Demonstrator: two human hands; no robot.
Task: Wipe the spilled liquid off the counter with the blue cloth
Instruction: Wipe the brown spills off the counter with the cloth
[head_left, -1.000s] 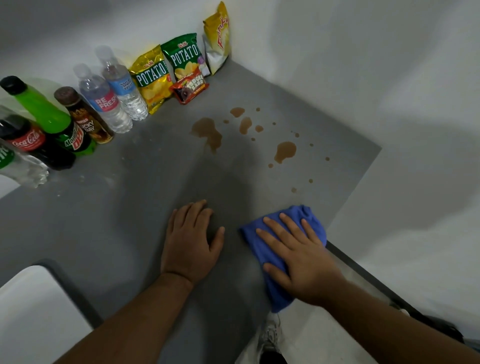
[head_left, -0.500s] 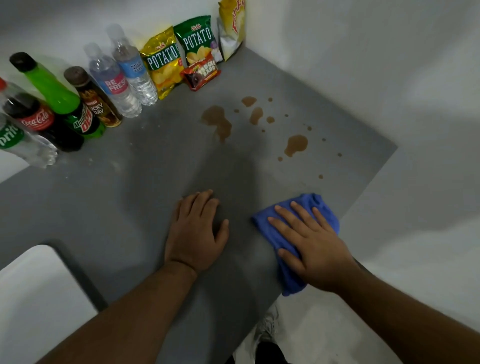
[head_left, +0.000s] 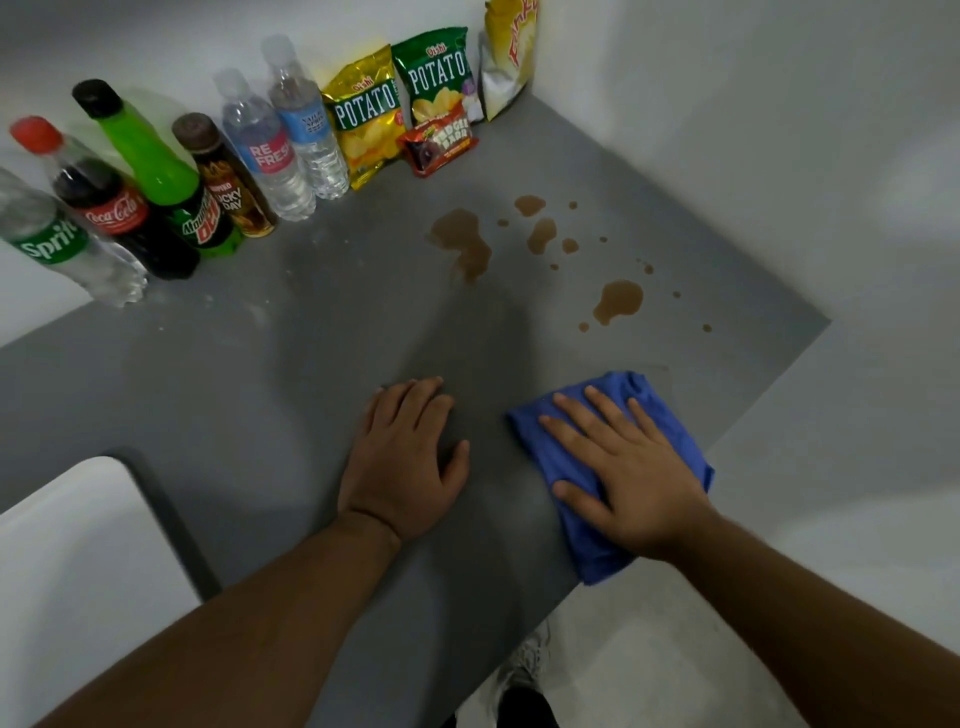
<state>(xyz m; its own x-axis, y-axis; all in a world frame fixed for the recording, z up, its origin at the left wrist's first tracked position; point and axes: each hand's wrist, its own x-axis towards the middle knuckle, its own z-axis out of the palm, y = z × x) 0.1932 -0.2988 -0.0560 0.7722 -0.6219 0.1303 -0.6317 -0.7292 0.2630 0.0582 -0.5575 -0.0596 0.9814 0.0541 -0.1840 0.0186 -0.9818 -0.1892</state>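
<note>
Pressing blue cloth (head_left: 587, 545), flat right hand (head_left: 634, 478); left hand (head_left: 400, 462) flat; Coca-Cola bottle (head_left: 109, 208) nearly full

Dim, soft indoor light falls on the grey table (head_left: 218, 395), coming from above and behind the person. A broad shadow with blurred edges lies across the table's middle and reaches the spilled liquid (head_left: 462, 241) toward its far side. At the table's far left the bottles (head_left: 156, 197) lean outward from wide-angle distortion. The walls (head_left: 727, 130) beyond the table look washed and soft.
</note>
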